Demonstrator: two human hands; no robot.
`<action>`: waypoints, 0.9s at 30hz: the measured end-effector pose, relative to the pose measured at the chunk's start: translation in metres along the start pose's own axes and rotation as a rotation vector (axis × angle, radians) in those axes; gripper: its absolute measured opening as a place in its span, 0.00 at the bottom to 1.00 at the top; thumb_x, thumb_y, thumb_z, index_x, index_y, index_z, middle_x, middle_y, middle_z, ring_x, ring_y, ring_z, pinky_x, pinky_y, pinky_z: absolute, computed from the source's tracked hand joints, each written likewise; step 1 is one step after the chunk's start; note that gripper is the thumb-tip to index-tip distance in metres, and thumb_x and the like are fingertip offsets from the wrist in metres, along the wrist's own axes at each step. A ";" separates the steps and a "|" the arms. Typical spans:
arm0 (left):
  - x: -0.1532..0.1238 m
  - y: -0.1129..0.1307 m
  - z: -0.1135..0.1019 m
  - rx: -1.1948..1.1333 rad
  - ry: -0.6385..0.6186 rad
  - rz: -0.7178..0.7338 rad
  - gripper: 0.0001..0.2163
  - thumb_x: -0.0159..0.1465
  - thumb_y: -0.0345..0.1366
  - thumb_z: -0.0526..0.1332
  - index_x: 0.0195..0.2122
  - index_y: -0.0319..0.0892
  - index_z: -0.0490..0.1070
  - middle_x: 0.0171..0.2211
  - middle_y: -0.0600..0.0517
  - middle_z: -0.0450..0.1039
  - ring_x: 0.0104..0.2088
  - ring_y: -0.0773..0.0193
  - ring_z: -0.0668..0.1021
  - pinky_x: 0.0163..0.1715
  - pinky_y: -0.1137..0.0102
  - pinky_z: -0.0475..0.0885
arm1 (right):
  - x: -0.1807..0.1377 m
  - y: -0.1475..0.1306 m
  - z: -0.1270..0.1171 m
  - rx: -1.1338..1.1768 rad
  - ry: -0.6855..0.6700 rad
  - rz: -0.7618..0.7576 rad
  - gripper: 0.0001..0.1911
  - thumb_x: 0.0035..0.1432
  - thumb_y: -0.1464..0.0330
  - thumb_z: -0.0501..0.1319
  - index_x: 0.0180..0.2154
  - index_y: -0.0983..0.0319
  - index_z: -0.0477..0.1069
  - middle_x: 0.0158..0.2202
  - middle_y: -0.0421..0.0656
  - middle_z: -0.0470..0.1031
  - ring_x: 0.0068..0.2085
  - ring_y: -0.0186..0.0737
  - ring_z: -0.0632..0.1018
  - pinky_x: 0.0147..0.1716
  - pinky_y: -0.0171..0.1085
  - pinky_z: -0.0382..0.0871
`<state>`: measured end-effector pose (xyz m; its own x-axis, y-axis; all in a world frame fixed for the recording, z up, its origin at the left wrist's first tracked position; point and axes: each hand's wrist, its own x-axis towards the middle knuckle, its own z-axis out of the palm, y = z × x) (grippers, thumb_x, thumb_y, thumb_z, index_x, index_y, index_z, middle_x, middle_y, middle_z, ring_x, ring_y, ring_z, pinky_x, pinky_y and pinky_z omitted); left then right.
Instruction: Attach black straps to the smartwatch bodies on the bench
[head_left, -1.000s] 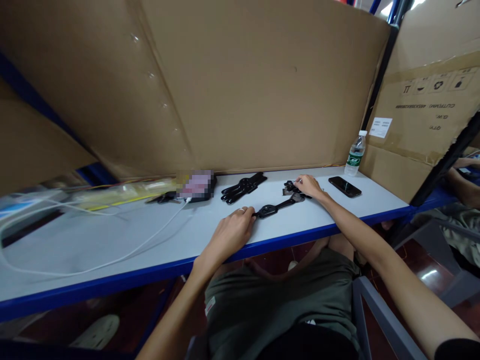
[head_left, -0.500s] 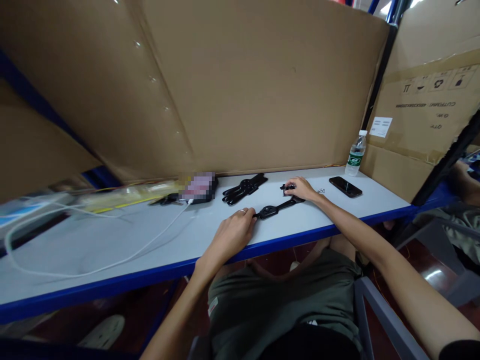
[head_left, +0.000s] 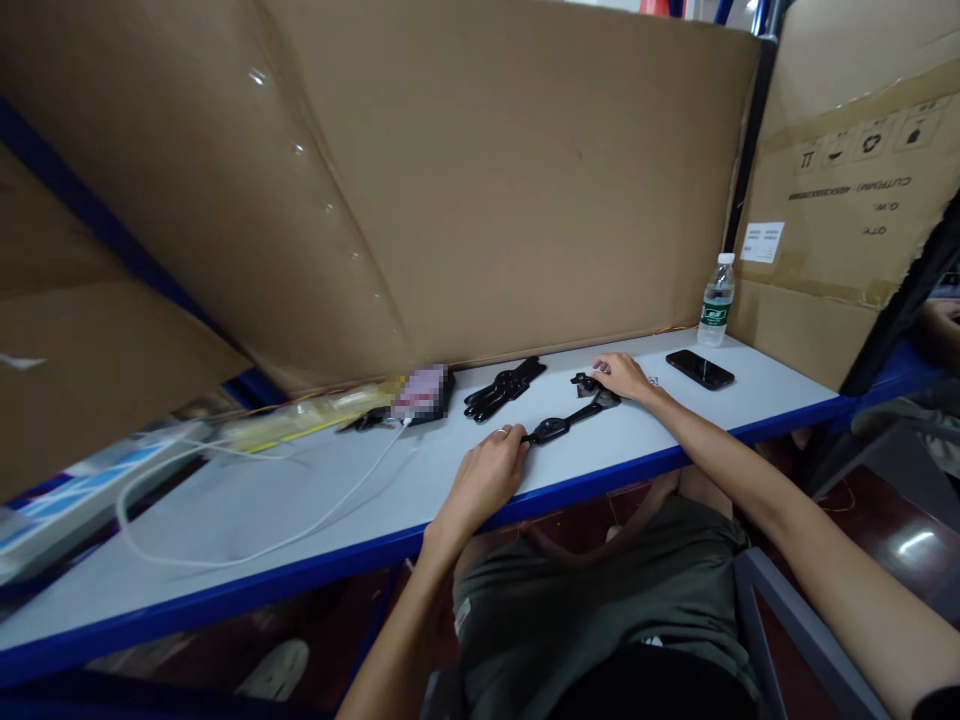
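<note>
A long black hinged metal part (head_left: pixel 564 421) lies on the pale shelf top (head_left: pixel 315 480) in front of me. My left hand (head_left: pixel 489 476), curled with a ring on one finger, grips its near end. My right hand (head_left: pixel 624 376) rests over its far end, fingers bent down onto a small black piece (head_left: pixel 584 381). Whether those fingers pinch that piece is hidden. A pile of similar black parts (head_left: pixel 504 388) lies just behind, near the cardboard wall.
A black phone (head_left: pixel 699 369) and a water bottle (head_left: pixel 717 301) stand at the right end. A white cable (head_left: pixel 255 500) loops across the left, beside a small pink device (head_left: pixel 424 394). Cardboard sheets wall the back; another person's arm (head_left: pixel 941 320) shows far right.
The view has shifted leftward and down a little. My right hand moved slightly over the small black piece; my left hand kept its hold on the long part.
</note>
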<state>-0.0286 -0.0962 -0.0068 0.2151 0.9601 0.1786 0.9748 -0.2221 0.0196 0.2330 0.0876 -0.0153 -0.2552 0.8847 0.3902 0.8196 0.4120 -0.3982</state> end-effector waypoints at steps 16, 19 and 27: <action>0.000 0.000 0.002 0.003 0.013 0.001 0.13 0.76 0.35 0.47 0.53 0.40 0.69 0.49 0.39 0.77 0.47 0.50 0.81 0.41 0.62 0.72 | -0.001 0.004 -0.005 -0.074 0.002 0.118 0.12 0.66 0.69 0.60 0.45 0.58 0.82 0.45 0.45 0.84 0.46 0.42 0.81 0.41 0.32 0.67; 0.001 -0.001 0.002 0.000 0.011 -0.001 0.13 0.76 0.35 0.47 0.53 0.41 0.69 0.49 0.40 0.77 0.47 0.52 0.81 0.42 0.63 0.72 | 0.000 0.004 -0.005 -0.080 0.008 0.124 0.12 0.65 0.69 0.60 0.45 0.58 0.82 0.44 0.46 0.84 0.46 0.42 0.82 0.40 0.32 0.67; 0.001 -0.001 0.003 0.008 0.015 0.014 0.12 0.76 0.34 0.48 0.52 0.41 0.68 0.49 0.42 0.77 0.47 0.51 0.81 0.41 0.63 0.71 | 0.001 0.006 -0.004 -0.073 0.014 0.130 0.12 0.64 0.71 0.60 0.45 0.58 0.82 0.45 0.47 0.84 0.45 0.42 0.82 0.39 0.32 0.67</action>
<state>-0.0289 -0.0948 -0.0092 0.2276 0.9544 0.1934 0.9723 -0.2337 0.0091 0.2401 0.0899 -0.0145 -0.1378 0.9264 0.3505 0.8806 0.2766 -0.3848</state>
